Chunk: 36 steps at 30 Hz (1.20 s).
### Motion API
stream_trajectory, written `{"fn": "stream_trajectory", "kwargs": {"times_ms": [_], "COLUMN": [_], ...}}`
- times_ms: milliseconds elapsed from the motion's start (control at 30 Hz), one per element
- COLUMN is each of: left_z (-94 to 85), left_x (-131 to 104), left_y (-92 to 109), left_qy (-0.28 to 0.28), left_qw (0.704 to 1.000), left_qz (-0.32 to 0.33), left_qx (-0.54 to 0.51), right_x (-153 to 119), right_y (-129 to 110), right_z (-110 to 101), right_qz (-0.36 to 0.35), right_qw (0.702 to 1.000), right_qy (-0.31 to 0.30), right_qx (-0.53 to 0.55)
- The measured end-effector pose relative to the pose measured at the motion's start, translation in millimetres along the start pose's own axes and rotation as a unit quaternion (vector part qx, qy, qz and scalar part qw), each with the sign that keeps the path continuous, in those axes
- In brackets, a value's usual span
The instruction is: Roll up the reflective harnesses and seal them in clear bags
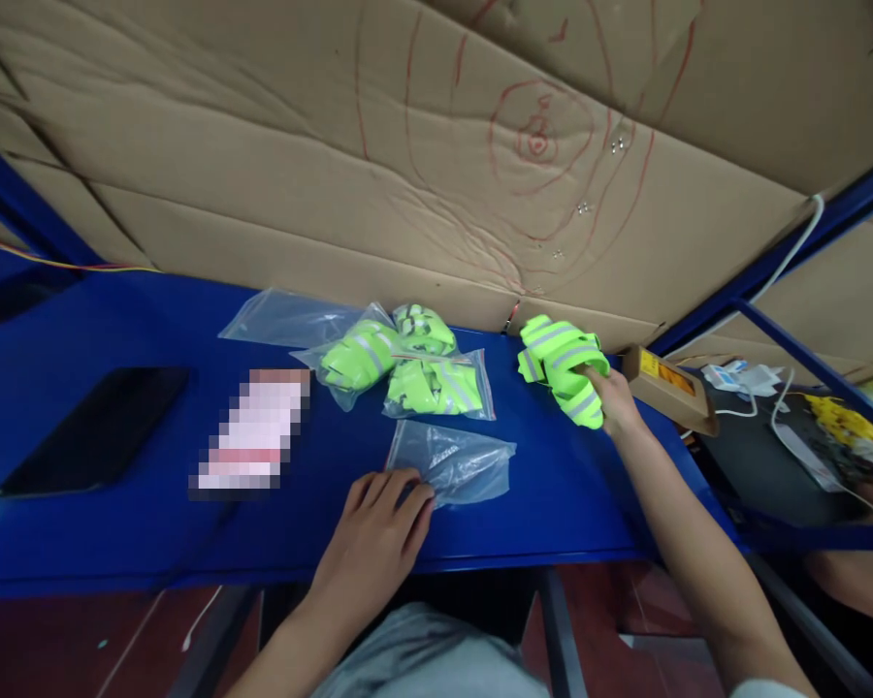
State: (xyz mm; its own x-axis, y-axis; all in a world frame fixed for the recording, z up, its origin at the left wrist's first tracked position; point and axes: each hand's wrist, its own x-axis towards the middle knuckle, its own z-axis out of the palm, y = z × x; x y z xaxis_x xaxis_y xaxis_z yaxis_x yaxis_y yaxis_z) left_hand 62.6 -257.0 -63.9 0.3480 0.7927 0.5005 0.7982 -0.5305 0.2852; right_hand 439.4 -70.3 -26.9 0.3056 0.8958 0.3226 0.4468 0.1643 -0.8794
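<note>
My right hand [611, 396] is closed around one side of a bundled yellow-green reflective strap [559, 354] with silver stripes, at the right of the blue table. A flat clear plastic bag [472, 460] lies in front of me. Over its near-left corner my left hand [385, 514] rests with curled fingers, closed on the bag's edge; the fingertips are partly hidden. Beyond this bag are three clear bags holding similar straps: a left one [360, 357], a back one [423, 330] and a front one [436, 386].
Another flat clear bag [287, 320] lies at the back. Left are a black tablet-like slab [94, 431] and a pixelated item [254, 427]. An open cardboard box [669, 388] sits at the right edge. Cardboard [283, 145] walls the back; a blue frame bar [786, 349] slants on the right.
</note>
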Motion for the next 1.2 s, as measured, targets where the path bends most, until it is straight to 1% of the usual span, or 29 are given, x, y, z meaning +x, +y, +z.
{"fn": "stream_trajectory", "kwargs": {"times_ms": [67, 133, 167, 233, 267, 300, 333, 367, 433, 467, 533, 600, 667, 733, 767, 800, 833, 900, 967, 1000, 1033, 1067, 1100, 1167, 1200], "left_z": [-1.9, -3.3, -3.5, -2.9, -2.3, -1.7, -1.5, -1.7, -4.2, -6.4, -12.3, -19.1, -26.7, -35.1, -39.5, -43.8, -47.6, -53.0, -54.6, -54.1, -53.1, -51.7, -50.1, -46.3, -44.3], "left_x": [1, 1, 1, 1, 0, 0, -1, -1, -2, -2, -3, -6, -10, -16, -20, -23, -26, -30, -31, -31, -30, -28, -26, -20, -16], "left_y": [1, 1, 1, 1, 1, 1, 1, 1, -1, -3, -10, -20, -31, -42, -45, -48, -50, -49, -46, -43, -39, -35, -31, -19, -13], "left_qy": [-0.007, -0.016, -0.019, -0.02, -0.02, -0.019, -0.02, -0.02, -0.022, -0.027, -0.053, -0.097, -0.138, -0.167, -0.177, -0.184, -0.191, -0.202, -0.202, -0.198, -0.189, -0.176, -0.162, -0.131, -0.118], "left_qw": [1.0, 1.0, 1.0, 1.0, 1.0, 1.0, 1.0, 1.0, 0.999, 0.999, 0.998, 0.995, 0.99, 0.986, 0.984, 0.983, 0.981, 0.979, 0.978, 0.979, 0.98, 0.983, 0.985, 0.989, 0.991], "left_qz": [-0.004, -0.01, -0.011, -0.009, -0.007, -0.005, -0.005, -0.009, -0.025, -0.033, -0.034, -0.012, 0.004, 0.005, 0.006, 0.009, 0.015, 0.031, 0.04, 0.042, 0.041, 0.035, 0.029, 0.016, 0.01], "left_qx": [0.001, 0.001, 0.002, 0.004, 0.005, 0.005, 0.004, 0.003, 0.001, -0.002, -0.012, -0.025, -0.024, -0.01, -0.005, -0.004, -0.008, -0.025, -0.036, -0.04, -0.042, -0.044, -0.047, -0.058, -0.068], "right_x": [-9, -18, -24, -39, -47, -56, -66, -75, -95, -106, -128, -148, -160, -163, -161, -158, -156, -153, -160, -168, -177, -189, -201, -226, -236], "right_y": [9, 12, 11, 2, -5, -13, -23, -33, -51, -59, -72, -78, -77, -71, -67, -64, -61, -60, -66, -71, -76, -81, -85, -90, -91], "right_z": [-16, -27, -30, -31, -28, -23, -16, -9, 9, 18, 34, 46, 52, 52, 50, 47, 42, 32, 22, 18, 16, 15, 16, 21, 25], "right_qz": [-0.007, -0.042, -0.075, -0.165, -0.215, -0.258, -0.295, -0.327, -0.374, -0.388, -0.403, -0.407, -0.396, -0.377, -0.372, -0.373, -0.377, -0.39, -0.391, -0.382, -0.371, -0.358, -0.345, -0.324, -0.303], "right_qw": [0.999, 0.996, 0.992, 0.977, 0.964, 0.949, 0.932, 0.911, 0.866, 0.852, 0.834, 0.81, 0.784, 0.771, 0.771, 0.776, 0.787, 0.818, 0.856, 0.875, 0.892, 0.904, 0.911, 0.913, 0.919], "right_qy": [0.037, 0.07, 0.077, 0.06, 0.035, -0.005, -0.051, -0.11, -0.214, -0.248, -0.303, -0.361, -0.415, -0.446, -0.445, -0.428, -0.397, -0.3, -0.202, -0.171, -0.156, -0.163, -0.186, -0.237, -0.248], "right_qx": [-0.015, -0.04, -0.062, -0.124, -0.155, -0.182, -0.203, -0.225, -0.252, -0.249, -0.223, -0.22, -0.236, -0.255, -0.264, -0.274, -0.285, -0.297, -0.273, -0.244, -0.207, -0.166, -0.13, -0.078, -0.055]}}
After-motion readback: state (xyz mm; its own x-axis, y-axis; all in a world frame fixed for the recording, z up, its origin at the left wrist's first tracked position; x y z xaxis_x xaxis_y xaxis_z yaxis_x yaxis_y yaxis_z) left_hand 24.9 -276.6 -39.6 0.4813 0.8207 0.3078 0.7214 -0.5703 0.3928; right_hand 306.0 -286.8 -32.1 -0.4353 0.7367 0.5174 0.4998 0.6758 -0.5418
